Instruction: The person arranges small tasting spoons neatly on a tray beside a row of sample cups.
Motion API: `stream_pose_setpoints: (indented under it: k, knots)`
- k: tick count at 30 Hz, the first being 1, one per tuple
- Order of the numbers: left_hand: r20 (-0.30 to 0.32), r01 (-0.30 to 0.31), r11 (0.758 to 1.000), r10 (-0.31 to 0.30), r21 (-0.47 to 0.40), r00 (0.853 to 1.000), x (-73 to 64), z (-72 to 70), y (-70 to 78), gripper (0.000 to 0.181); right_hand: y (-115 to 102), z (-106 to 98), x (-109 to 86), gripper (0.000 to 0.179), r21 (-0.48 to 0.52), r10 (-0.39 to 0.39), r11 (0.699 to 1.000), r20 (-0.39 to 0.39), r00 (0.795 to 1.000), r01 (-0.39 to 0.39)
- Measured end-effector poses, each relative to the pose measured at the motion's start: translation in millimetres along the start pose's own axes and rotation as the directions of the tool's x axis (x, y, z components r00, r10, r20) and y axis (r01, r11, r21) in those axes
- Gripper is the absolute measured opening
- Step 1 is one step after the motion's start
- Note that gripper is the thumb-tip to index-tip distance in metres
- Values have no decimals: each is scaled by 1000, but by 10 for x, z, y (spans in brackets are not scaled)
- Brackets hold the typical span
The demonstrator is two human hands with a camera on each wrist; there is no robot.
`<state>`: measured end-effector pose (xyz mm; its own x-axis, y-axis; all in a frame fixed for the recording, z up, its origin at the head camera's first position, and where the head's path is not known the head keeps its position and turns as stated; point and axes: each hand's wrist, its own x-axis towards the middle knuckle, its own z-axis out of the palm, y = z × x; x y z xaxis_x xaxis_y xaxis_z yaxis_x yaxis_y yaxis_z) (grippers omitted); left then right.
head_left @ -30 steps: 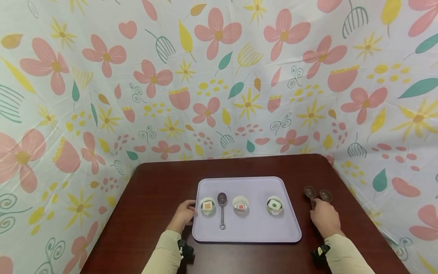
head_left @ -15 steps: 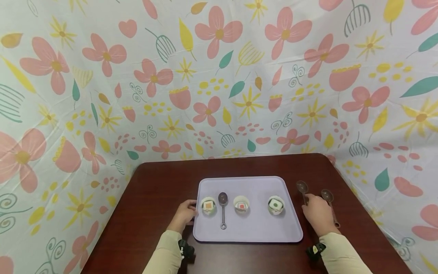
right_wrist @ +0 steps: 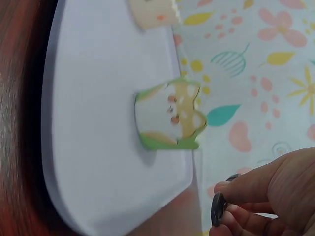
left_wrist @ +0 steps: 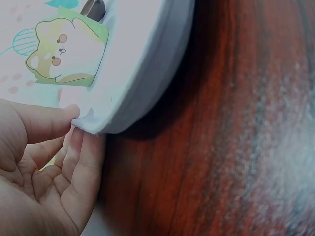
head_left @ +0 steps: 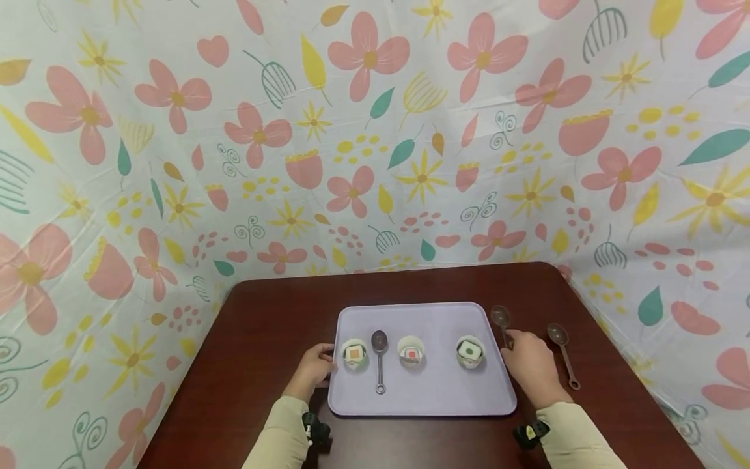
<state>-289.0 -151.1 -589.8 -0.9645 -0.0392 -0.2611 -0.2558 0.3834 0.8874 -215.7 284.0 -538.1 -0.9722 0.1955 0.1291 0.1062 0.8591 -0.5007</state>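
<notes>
At the left edge of the pale lilac tray [head_left: 433, 394], my left hand [head_left: 312, 371] pinches the rim between thumb and fingers, plain in the left wrist view. My right hand [head_left: 530, 366] holds a brown spoon [head_left: 500, 316] by its handle, beside the tray's right edge, bowl pointing away. The ring end of that spoon [right_wrist: 216, 209] pokes out under the thumb in the right wrist view. On the tray lies another spoon [head_left: 380, 365], between the left paper cup [head_left: 355, 366] and the middle paper cup [head_left: 413, 362]. The right paper cup [head_left: 471, 363] stands apart.
A third spoon [head_left: 564, 355] lies on the dark wooden table [head_left: 281, 312], right of my right hand. The cups hold square pieces with orange, red and green marks. Cartoon animals decorate the cups. A floral cloth [head_left: 375, 163] hangs behind the table.
My right hand has carried its spoon leftward, away from the spoon on the right, to the tray's right edge. My left hand keeps its grip on the tray rim.
</notes>
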Motion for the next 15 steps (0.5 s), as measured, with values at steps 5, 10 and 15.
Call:
stream_pose_setpoints:
  k: [5, 10, 15]
  knots:
    - [6, 4, 1000, -4, -9, 1000, -4, -15, -4, 50, -136, 41, -19, 37, 9, -11, 1000, 5, 1000, 11]
    - [2, 13, 1000, -13, -4, 1000, -7, -24, 8, 50, -269, 117, -21, 33, 15, -9, 1000, 24, 1000, 9]
    - [11, 7, 1000, -7, 5, 1000, 10, -21, 2, 50, -407, 191, -34, 26, 30, -3, 1000, 34, 999, 2]
